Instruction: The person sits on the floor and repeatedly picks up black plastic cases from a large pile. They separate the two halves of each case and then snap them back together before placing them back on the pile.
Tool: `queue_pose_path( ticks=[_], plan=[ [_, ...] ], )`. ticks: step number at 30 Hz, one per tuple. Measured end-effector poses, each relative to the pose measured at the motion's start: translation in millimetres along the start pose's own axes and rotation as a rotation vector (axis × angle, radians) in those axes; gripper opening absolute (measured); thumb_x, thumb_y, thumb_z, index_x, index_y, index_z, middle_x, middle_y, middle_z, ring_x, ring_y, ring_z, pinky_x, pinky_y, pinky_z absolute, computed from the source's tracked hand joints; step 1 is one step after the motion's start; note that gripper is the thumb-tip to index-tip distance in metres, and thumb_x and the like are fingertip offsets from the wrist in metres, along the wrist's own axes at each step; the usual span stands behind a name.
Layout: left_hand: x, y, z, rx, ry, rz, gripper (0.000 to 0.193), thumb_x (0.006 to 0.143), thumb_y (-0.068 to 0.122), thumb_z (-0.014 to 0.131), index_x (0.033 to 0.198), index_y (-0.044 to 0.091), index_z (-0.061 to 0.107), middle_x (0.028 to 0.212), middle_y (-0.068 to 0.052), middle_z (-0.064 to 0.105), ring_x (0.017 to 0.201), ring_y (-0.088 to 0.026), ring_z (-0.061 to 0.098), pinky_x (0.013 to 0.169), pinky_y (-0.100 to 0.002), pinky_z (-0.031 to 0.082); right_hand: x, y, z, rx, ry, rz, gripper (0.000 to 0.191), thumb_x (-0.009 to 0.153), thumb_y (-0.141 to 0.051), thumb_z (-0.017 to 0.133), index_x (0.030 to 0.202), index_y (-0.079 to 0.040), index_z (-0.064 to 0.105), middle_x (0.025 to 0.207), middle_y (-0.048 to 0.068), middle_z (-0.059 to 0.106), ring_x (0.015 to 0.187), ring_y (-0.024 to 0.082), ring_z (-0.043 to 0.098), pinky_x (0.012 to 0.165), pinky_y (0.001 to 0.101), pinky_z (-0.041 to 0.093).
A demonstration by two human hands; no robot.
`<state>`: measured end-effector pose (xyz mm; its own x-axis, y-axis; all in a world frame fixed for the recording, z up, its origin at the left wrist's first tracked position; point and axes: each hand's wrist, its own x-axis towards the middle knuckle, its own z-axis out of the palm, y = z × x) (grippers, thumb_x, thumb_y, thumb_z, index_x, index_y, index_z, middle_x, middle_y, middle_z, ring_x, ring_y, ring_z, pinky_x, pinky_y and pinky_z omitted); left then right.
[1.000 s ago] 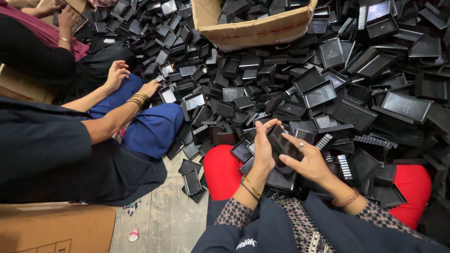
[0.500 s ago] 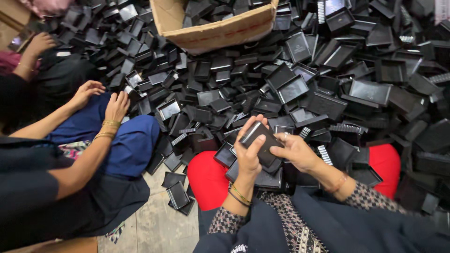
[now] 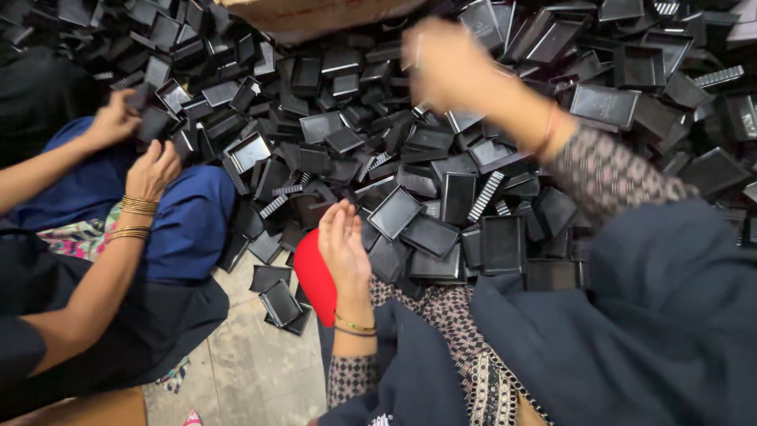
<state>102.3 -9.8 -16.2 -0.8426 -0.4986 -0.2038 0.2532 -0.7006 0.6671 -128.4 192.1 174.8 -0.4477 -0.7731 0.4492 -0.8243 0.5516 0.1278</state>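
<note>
My left hand [image 3: 344,246] rests low over my lap with its fingers apart and nothing in it, next to a red cushion [image 3: 313,278] and the near edge of a heap of black plastic trays [image 3: 426,229]. My right hand [image 3: 443,66] is stretched far forward over the heap, close to a cardboard box [image 3: 315,14]. It is blurred by motion, so I cannot tell whether it holds anything. My patterned sleeve [image 3: 607,175] runs back from it across the trays.
A co-worker sits at the left in blue and black clothing, with one hand [image 3: 115,120] on a black piece and the other hand [image 3: 153,169] beside it. Black trays cover the floor ahead and to the right. Bare stone floor [image 3: 236,371] shows between us.
Both my hands held a black tray piece together over my lap. Now they are apart: the right has swung up toward the cardboard box and the left has stayed low, empty.
</note>
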Motion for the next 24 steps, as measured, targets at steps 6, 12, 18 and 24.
queue_pose_path(
  ticks=[6,12,18,24],
  plan=[
    [3,-21,-22,0.068,-0.066,-0.134,0.013,0.102,0.011,0.064,0.113,0.005,0.063,0.107,-0.009,0.07,0.095,-0.016,0.066,0.086,-0.033,0.054,-169,-19,103,0.304,-0.797,0.036,0.055,0.068,-0.03,0.087,0.116,-0.017,0.064,0.128,0.006,0.061,0.128,0.026,0.053,0.101,0.0667,0.037],
    [-38,-56,35,0.166,-0.393,-0.79,0.044,0.099,0.034,0.057,0.131,0.005,0.054,0.115,-0.013,0.07,0.105,-0.025,0.068,0.091,-0.04,0.056,-200,-49,32,0.574,-0.263,0.415,0.031,0.084,-0.024,0.081,0.106,-0.008,0.065,0.088,0.014,0.07,0.082,0.034,0.071,0.071,0.042,0.054],
    [-34,-72,68,-0.099,-0.205,-0.301,0.056,0.103,0.037,0.06,0.148,0.007,0.044,0.134,-0.011,0.06,0.122,-0.023,0.058,0.104,-0.041,0.05,-174,-155,17,0.622,0.219,0.248,0.033,0.089,-0.019,0.078,0.115,-0.005,0.064,0.128,0.017,0.068,0.121,0.037,0.068,0.103,0.042,0.055],
    [-25,-57,55,-0.139,-0.268,-0.192,0.057,0.109,0.036,0.061,0.145,-0.006,0.049,0.131,-0.018,0.062,0.121,-0.028,0.06,0.104,-0.04,0.051,-166,-148,36,0.845,0.144,0.368,0.064,0.072,-0.02,0.089,0.126,0.001,0.06,0.136,0.023,0.058,0.127,0.037,0.057,0.104,0.0446,0.046]
  ],
)
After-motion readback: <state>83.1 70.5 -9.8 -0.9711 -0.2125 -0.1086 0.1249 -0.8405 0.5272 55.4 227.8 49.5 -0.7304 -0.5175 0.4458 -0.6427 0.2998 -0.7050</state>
